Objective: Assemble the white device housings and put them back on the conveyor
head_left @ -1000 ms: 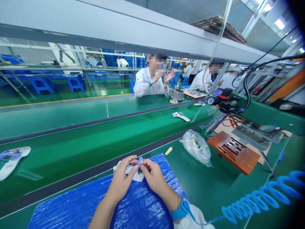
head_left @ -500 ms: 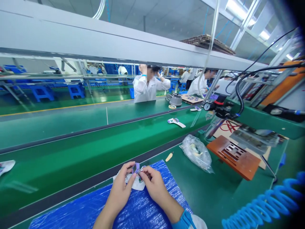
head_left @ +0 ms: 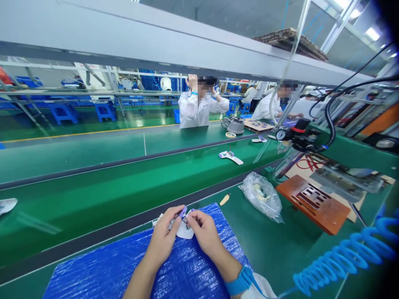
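Note:
My left hand (head_left: 163,241) and my right hand (head_left: 203,230) meet over a small white device shell (head_left: 183,229) that rests on a blue plastic-wrapped mat (head_left: 174,265). Both hands have their fingers pinched together on the shell. A small purple part (head_left: 183,211) sticks up between the fingertips of the two hands. A bit of green circuit board shows inside the shell. A blue strap (head_left: 238,281) circles my right wrist.
A green conveyor belt (head_left: 124,182) runs past carrying a white handheld device (head_left: 230,156). A clear bag of parts (head_left: 262,196), an orange-brown slotted fixture (head_left: 313,202) and a blue coiled hose (head_left: 343,259) lie to the right. A person in white (head_left: 199,106) sits opposite.
The purple part stays pinched between my fingertips with small shifts. A white device at the left has travelled off along the belt. The person opposite raised both hands to the head.

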Available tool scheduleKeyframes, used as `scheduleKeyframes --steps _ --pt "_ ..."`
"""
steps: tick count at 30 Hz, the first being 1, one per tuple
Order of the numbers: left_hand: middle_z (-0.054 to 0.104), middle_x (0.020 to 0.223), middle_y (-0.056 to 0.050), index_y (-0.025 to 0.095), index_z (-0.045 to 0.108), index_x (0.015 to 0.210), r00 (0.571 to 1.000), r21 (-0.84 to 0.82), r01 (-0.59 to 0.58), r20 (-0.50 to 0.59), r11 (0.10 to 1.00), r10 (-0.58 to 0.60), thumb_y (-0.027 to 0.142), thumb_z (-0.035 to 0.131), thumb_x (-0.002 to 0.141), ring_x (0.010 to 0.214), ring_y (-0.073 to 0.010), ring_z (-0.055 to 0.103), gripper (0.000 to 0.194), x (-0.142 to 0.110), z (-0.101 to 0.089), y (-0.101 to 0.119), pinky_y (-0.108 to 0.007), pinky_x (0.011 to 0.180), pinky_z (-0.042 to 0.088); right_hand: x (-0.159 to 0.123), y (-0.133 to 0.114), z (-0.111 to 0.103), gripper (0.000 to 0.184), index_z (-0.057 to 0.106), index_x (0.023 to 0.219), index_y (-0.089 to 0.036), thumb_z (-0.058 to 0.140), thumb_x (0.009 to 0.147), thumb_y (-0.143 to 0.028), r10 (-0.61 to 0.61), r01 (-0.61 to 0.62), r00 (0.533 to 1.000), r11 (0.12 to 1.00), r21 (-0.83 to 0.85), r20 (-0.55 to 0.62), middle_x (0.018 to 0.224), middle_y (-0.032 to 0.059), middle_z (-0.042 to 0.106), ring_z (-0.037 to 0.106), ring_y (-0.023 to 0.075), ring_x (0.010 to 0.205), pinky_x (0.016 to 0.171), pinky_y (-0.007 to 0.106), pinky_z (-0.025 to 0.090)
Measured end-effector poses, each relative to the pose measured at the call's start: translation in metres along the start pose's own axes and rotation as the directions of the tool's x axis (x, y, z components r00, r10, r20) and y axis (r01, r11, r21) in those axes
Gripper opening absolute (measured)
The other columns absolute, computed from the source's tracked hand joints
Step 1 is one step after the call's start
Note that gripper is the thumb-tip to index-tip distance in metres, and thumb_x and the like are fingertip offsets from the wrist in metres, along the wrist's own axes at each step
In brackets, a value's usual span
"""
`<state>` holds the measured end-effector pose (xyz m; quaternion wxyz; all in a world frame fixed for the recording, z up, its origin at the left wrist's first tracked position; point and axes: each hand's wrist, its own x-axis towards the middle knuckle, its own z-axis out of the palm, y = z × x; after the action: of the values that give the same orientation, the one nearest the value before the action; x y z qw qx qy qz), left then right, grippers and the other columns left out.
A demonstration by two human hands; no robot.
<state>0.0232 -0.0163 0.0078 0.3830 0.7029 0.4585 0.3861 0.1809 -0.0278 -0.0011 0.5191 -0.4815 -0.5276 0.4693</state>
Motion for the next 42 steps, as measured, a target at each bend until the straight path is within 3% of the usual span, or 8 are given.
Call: scheduleKeyframes --steps 8,30,42 --pt "0.058 0.127 -0.006 0.029 0.055 0.129 0.997 0.113 -0.06 0.063 0.992 0.053 0.036 0.037 0.098 0.118 -0.0206 0.052 0.037 0.0009 0.0003 0.002 -0.038 0.101 0.04 -0.0028 -0.0015 0.0028 0.016 0.062 0.076 -0.017 0.058 0.084 -0.03 -0.03 0.027 0.998 0.998 -0.062 -0.052 0.064 -0.0016 0.056 0.046 0.012 0.058 0.056 0.024 0.038" --pt "0.055 0.129 -0.008 0.027 0.05 0.135 0.993 0.169 -0.072 0.1 0.983 0.056 0.036 0.035 0.099 0.118 -0.0209 0.052 0.041 0.0007 0.0005 0.0008 -0.038 0.101 0.04 -0.0065 0.0011 0.0041 0.015 0.06 0.077 -0.018 0.054 0.087 -0.027 -0.076 0.066 0.994 0.989 -0.13 -0.075 0.067 -0.0012 0.056 0.048 0.0128 0.06 0.058 0.024 0.037" --pt "0.059 0.12 -0.01 0.026 0.051 0.135 0.993 0.24 -0.064 0.116 0.969 0.036 0.034 0.034 0.098 0.11 -0.0233 0.055 0.042 0.0011 0.0071 -0.0029 -0.043 0.099 0.041 -0.0061 0.0055 0.0045 0.016 0.058 0.073 -0.017 0.054 0.085 -0.027 -0.036 0.031 0.996 0.998 -0.053 -0.087 0.065 -0.0009 0.055 0.047 0.0133 0.06 0.058 0.025 0.037"
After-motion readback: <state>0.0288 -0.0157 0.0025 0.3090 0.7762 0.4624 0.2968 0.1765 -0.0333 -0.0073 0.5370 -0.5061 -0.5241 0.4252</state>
